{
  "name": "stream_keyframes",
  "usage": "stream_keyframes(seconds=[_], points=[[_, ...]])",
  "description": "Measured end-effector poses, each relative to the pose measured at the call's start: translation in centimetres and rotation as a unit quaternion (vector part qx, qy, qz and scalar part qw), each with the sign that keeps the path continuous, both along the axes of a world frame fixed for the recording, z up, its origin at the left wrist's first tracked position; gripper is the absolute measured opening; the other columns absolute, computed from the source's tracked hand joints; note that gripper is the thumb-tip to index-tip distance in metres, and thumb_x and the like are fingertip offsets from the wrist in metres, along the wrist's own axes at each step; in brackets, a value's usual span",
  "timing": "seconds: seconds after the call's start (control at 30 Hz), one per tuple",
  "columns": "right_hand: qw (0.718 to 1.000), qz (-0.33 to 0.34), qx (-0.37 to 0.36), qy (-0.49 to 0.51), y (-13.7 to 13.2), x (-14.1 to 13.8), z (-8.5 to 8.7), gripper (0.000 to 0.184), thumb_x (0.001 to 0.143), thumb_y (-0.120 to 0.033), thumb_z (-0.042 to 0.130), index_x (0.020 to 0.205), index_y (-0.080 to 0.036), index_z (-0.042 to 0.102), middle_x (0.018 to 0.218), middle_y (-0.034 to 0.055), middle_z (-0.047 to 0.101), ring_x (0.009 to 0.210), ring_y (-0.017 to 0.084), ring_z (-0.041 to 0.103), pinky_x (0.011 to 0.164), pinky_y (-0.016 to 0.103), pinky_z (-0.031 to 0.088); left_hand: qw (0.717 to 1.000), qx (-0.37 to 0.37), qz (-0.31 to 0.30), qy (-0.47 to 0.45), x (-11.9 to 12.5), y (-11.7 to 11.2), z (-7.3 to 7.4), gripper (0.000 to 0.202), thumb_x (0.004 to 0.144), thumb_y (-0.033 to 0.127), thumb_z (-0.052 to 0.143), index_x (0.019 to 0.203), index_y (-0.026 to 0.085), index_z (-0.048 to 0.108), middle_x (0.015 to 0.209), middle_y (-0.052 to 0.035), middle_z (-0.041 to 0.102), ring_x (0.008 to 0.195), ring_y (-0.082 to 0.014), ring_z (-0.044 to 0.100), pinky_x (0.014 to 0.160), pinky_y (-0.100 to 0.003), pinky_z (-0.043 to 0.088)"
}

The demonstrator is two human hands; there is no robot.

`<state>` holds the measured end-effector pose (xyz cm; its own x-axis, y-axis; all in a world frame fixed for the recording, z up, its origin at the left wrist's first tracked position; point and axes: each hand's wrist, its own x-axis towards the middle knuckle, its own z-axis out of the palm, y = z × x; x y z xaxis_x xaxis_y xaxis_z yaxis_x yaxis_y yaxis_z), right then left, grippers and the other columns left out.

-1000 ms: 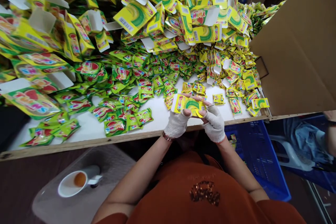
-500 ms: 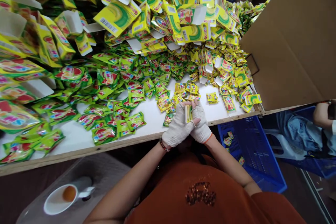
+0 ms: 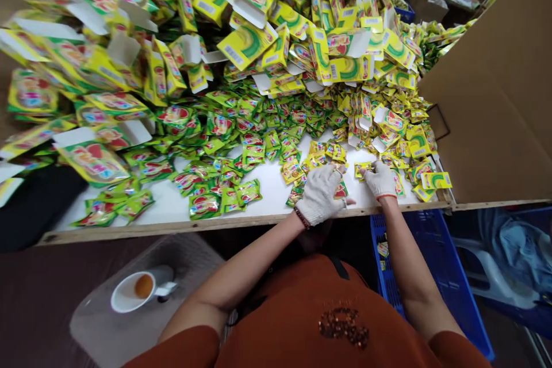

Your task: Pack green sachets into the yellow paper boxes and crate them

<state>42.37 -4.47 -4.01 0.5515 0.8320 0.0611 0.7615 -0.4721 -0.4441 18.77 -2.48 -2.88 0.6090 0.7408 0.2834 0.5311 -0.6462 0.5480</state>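
1. The left hand (image 3: 321, 192), in a white knit glove, lay palm-down, fingers curled over a green-and-red foil sachet (image 3: 342, 190); whether it gripped could not be told.
2. The right hand (image 3: 380, 179), fingers narrow, touched a small yellow foil sachet (image 3: 361, 169); its hold was unclear too.
3. That yellow sachet lay flat on the white tabletop (image 3: 271, 195), its long axis running left to right.

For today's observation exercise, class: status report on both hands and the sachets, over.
Left hand down among loose sachets. Right hand touching yellow sachet. Grips unclear. Carton heap behind, apart from both.
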Motion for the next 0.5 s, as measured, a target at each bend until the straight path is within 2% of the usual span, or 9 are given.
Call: stream_keyframes(seconds=[0.07, 0.13, 0.23, 0.3, 0.37, 0.43, 0.5], points=[[1.0, 0.021, 0.017, -0.003, -0.2, -0.6, -0.5, 0.027, 0.074, -0.043, 0.065, 0.068, -0.021, 0.05, 0.068, 0.0001, 0.051, 0.067, 0.016, 0.044, 0.065, 0.029, 0.038, 0.999, 0.006, 0.048, -0.02, -1.8, 1.9, -0.1, 0.061, 0.084, 0.045, 0.062, 0.136, 0.016, 0.051, 0.135, -0.0167, 0.055, 0.127, -0.0326, 0.05, 0.107, -0.045, 0.038], [0.997, 0.02, 0.078, -0.02, -0.6, -1.2, -0.8, 0.031, 0.073, -0.042, 0.064, 0.063, -0.022, 0.043, 0.073, 0.001, 0.05, 0.07, 0.016, 0.043, 0.067, 0.029, 0.039, 0.992, -0.003, 0.125, -0.006, -4.3, 5.0, 0.1, 0.045, 0.088, 0.03, 0.053, 0.131, 0.017, 0.053, 0.131, -0.0142, 0.057, 0.127, -0.0298, 0.05, 0.108, -0.042, 0.039], [0.985, 0.017, 0.171, 0.017, -0.9, -2.3, -0.5, 0.029, 0.072, -0.04, 0.062, 0.063, -0.023, 0.041, 0.075, 0.002, 0.051, 0.073, 0.017, 0.047, 0.073, 0.032, 0.044, 0.972, -0.033, 0.221, 0.075, -7.9, 10.3, 0.7, 0.042, 0.087, 0.016, 0.047, 0.129, 0.015, 0.054, 0.129, -0.014, 0.058, 0.125, -0.0292, 0.051, 0.106, -0.04, 0.04], [0.971, 0.02, 0.212, 0.111, -1.0, -3.1, -0.1, 0.022, 0.073, -0.039, 0.061, 0.068, -0.022, 0.047, 0.075, 0.0023, 0.055, 0.074, 0.018, 0.051, 0.075, 0.034, 0.047, 0.965, -0.057, 0.224, 0.123, -9.3, 13.1, 1.1, 0.043, 0.086, 0.015, 0.048, 0.129, 0.016, 0.054, 0.127, -0.0147, 0.06, 0.12, -0.03, 0.054, 0.101, -0.041, 0.043], [0.95, 0.019, 0.24, 0.197, -1.1, -3.7, 0.4, 0.021, 0.073, -0.04, 0.061, 0.077, -0.021, 0.053, 0.078, 0.003, 0.059, 0.074, 0.018, 0.055, 0.074, 0.034, 0.049, 0.963, -0.066, 0.197, 0.17, -9.9, 14.7, 1.3, 0.041, 0.086, 0.016, 0.051, 0.127, 0.017, 0.056, 0.119, -0.0147, 0.064, 0.114, -0.0303, 0.058, 0.096, -0.04, 0.045], [0.938, 0.012, 0.252, 0.237, -1.4, -4.2, 0.8, 0.023, 0.073, -0.041, 0.063, 0.082, -0.021, 0.056, 0.079, 0.003, 0.061, 0.071, 0.017, 0.056, 0.07, 0.033, 0.051, 0.959, -0.062, 0.174, 0.213, -10.2, 15.3, 1.6, 0.036, 0.085, 0.02, 0.054, 0.121, 0.019, 0.06, 0.113, -0.0148, 0.066, 0.11, -0.0309, 0.061, 0.091, -0.04, 0.047], [0.933, 0.004, 0.241, 0.269, -1.9, -4.4, 1.3, 0.026, 0.073, -0.041, 0.066, 0.087, -0.021, 0.058, 0.079, 0.0023, 0.062, 0.064, 0.014, 0.055, 0.061, 0.029, 0.05, 0.958, -0.049, 0.178, 0.22, -10.5, 15.1, 1.8, 0.027, 0.084, 0.026, 0.057, 0.108, 0.02, 0.066, 0.106, -0.0142, 0.068, 0.107, -0.0318, 0.062, 0.089, -0.041, 0.047]])
